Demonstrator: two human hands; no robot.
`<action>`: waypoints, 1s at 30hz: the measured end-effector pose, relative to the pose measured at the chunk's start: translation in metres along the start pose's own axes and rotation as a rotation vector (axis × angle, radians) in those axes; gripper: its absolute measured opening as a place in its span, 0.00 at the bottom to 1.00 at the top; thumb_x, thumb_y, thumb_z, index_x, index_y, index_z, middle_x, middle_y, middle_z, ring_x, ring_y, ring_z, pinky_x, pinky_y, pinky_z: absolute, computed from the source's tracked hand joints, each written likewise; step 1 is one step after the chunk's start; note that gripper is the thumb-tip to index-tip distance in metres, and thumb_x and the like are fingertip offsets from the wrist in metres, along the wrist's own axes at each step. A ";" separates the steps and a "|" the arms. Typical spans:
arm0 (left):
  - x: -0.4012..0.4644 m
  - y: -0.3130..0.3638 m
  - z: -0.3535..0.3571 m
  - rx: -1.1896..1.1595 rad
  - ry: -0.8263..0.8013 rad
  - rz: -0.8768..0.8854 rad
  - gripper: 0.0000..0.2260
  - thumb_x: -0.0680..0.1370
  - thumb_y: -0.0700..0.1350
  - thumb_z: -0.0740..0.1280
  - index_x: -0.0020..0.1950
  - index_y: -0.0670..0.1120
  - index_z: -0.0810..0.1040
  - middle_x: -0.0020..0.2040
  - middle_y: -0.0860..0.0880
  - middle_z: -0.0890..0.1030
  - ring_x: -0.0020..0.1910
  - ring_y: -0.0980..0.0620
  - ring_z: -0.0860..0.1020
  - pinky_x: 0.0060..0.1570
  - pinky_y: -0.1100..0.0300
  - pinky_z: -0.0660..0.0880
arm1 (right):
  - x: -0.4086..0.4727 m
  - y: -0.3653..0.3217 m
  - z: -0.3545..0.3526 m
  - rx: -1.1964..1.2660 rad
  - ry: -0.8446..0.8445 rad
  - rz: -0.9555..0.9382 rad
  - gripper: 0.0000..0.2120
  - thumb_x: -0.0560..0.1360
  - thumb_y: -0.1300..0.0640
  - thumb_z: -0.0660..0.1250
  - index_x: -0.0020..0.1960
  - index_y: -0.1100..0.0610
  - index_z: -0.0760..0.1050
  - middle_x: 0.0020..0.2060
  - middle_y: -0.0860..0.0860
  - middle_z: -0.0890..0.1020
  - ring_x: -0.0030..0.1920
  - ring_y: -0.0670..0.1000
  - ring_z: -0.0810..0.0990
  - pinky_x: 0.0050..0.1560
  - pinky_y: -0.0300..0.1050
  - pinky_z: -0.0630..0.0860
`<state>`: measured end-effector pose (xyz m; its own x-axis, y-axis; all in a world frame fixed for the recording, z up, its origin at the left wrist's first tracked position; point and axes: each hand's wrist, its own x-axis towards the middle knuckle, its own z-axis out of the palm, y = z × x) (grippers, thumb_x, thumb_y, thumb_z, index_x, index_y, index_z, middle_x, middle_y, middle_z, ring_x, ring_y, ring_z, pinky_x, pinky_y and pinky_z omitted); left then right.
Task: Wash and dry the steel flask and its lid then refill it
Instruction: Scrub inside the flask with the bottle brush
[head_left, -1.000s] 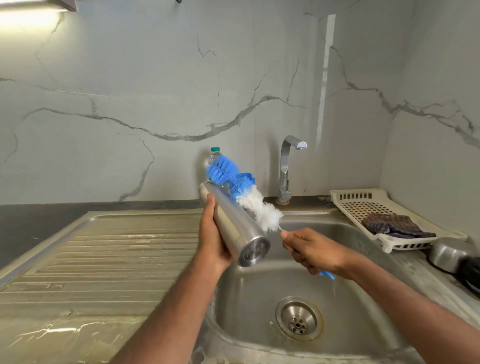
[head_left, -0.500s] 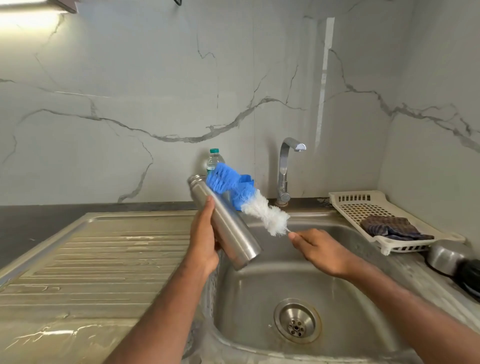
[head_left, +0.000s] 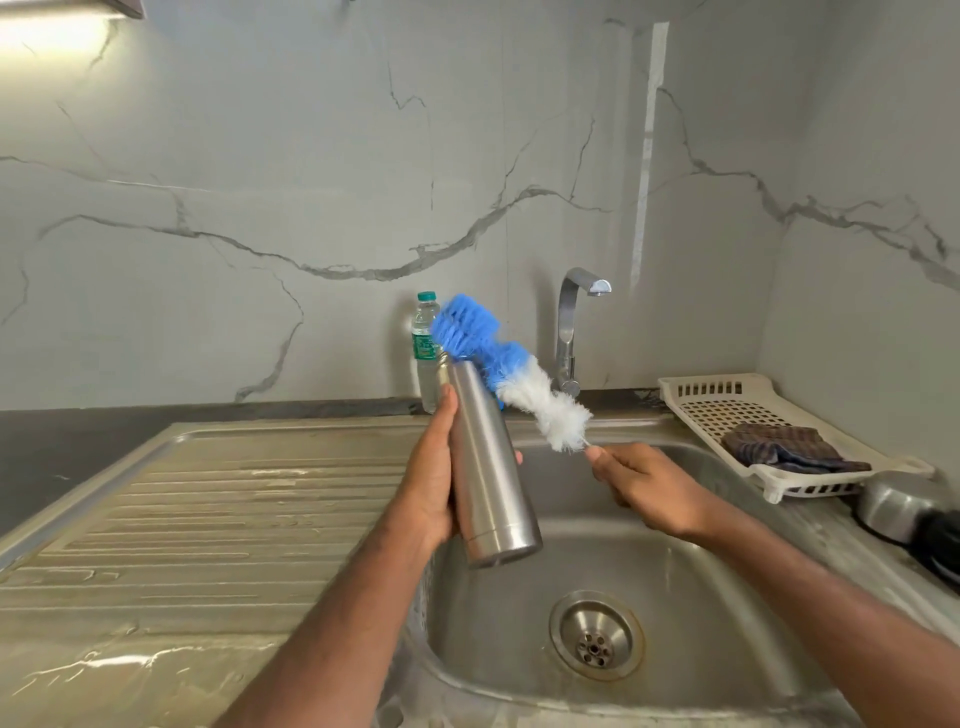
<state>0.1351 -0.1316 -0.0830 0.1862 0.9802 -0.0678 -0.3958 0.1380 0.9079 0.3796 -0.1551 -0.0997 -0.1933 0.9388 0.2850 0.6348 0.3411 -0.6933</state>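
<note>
My left hand (head_left: 431, 478) grips the steel flask (head_left: 488, 467) round its middle, above the left side of the sink basin (head_left: 519, 623). The flask stands nearly upright, its mouth up and tilted slightly away, its base toward me. My right hand (head_left: 644, 483) holds the thin handle of a bottle brush (head_left: 509, 374) with blue and white bristles. The brush lies slanted beside the flask's upper part, its blue end near the mouth and outside the flask. The flask's lid is not in view.
A steel tap (head_left: 571, 322) stands behind the basin, with no water running. A small plastic water bottle (head_left: 426, 348) stands by the wall. A white plastic rack (head_left: 701, 400) holds a dark cloth (head_left: 784, 447) at the right. A steel bowl (head_left: 898, 504) sits near it. The ribbed draining board (head_left: 208, 519) spreads left.
My left hand has tipped the flask from a steep slant with its base toward me to nearly upright. The brush has swung up with it, staying beside the flask's upper part.
</note>
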 end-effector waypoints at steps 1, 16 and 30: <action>0.002 -0.001 -0.002 0.000 0.022 -0.001 0.31 0.75 0.70 0.65 0.62 0.45 0.80 0.48 0.40 0.85 0.43 0.41 0.84 0.45 0.48 0.82 | -0.001 0.000 -0.001 0.028 -0.043 -0.008 0.22 0.85 0.45 0.57 0.34 0.53 0.65 0.25 0.44 0.66 0.27 0.45 0.63 0.28 0.36 0.62; 0.011 0.013 -0.025 -0.394 0.299 0.108 0.26 0.74 0.64 0.71 0.62 0.46 0.77 0.49 0.40 0.86 0.46 0.38 0.85 0.50 0.39 0.81 | -0.002 0.007 -0.002 -0.044 -0.171 0.033 0.23 0.85 0.44 0.56 0.35 0.54 0.71 0.26 0.45 0.69 0.28 0.47 0.65 0.32 0.40 0.64; 0.023 0.024 -0.048 -0.699 0.488 0.243 0.32 0.75 0.54 0.75 0.73 0.43 0.68 0.63 0.42 0.77 0.63 0.45 0.77 0.65 0.43 0.75 | -0.012 0.007 -0.007 0.102 -0.136 0.171 0.17 0.85 0.45 0.56 0.49 0.55 0.76 0.30 0.46 0.68 0.29 0.46 0.63 0.26 0.41 0.62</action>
<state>0.0862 -0.0987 -0.0825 -0.3158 0.9229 -0.2203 -0.8633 -0.1831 0.4703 0.3915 -0.1644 -0.1040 -0.1932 0.9786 0.0704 0.5896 0.1732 -0.7889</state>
